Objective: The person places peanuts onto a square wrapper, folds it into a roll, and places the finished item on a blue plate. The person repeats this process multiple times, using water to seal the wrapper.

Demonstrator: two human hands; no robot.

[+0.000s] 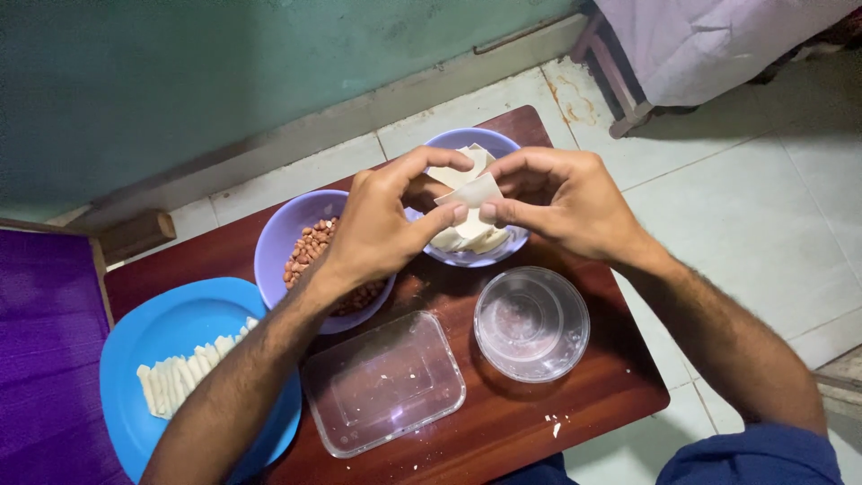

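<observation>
My left hand (382, 224) and my right hand (561, 202) meet above a lilac bowl (503, 254) of white dough squares. Between the fingertips of both hands I pinch one thin white dough sheet (470, 192), partly folded. A second lilac bowl (278, 238) holding peanuts (310, 247) sits under my left wrist. All of this stands on a small dark red wooden table (530, 422).
A blue plate (157, 328) with a row of rolled white pieces (184, 373) lies at the left. A clear rectangular lid (384, 383) and a clear round container (532, 323) lie near the front. Tiled floor surrounds the table; a green wall is behind.
</observation>
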